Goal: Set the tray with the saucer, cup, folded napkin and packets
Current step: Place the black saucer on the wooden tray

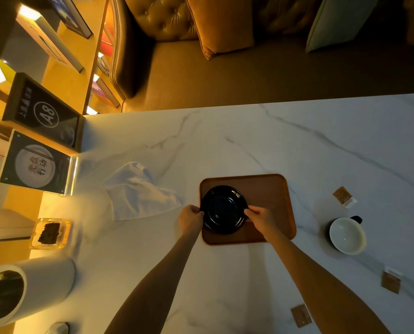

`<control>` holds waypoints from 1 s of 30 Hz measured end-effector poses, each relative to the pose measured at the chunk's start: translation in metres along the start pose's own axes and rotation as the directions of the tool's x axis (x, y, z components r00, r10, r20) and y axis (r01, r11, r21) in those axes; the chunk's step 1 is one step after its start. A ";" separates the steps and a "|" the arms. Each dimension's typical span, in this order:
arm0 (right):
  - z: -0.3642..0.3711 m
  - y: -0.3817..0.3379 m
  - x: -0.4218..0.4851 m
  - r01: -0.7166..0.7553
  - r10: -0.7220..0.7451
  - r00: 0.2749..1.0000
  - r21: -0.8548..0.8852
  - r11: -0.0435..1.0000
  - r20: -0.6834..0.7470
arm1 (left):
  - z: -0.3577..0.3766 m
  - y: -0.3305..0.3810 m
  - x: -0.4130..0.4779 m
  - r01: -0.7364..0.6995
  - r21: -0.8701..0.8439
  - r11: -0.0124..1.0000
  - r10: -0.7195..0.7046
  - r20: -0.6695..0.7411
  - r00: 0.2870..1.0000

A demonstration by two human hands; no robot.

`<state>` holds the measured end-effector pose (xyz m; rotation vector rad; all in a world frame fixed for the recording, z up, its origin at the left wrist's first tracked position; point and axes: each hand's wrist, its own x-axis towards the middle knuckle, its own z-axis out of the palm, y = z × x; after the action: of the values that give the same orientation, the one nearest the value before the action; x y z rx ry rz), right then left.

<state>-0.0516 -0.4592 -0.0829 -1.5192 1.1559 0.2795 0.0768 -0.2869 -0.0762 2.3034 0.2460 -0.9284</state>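
Brown rectangular wooden tray: holds round black glossy saucer at its left end, rim pinched by left hand and right hand.

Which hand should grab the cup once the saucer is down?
Right, probably. The cup stands on the table to the right of the tray, nearer the right hand. The left hand is on the far side of the saucer and would have to cross it.

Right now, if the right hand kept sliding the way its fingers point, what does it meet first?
The right hand points left across the round black saucer, which it already grips; beyond it, probably the left hand on the opposite rim.
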 end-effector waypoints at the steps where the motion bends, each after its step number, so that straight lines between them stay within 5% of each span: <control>1: 0.000 0.000 0.000 0.009 -0.009 1.000 -0.015 1.000 -0.001 | 0.000 0.000 0.000 -0.002 -0.003 1.000 0.002 -0.002 1.000; 30: 0.005 0.001 -0.002 0.029 -0.036 0.998 -0.157 0.987 -0.042 | 0.005 -0.001 0.001 -0.053 0.025 0.998 0.052 0.011 0.999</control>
<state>-0.0518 -0.4541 -0.0838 -1.6873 1.1656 0.3214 0.0745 -0.2890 -0.0801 2.3161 0.1692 -0.9220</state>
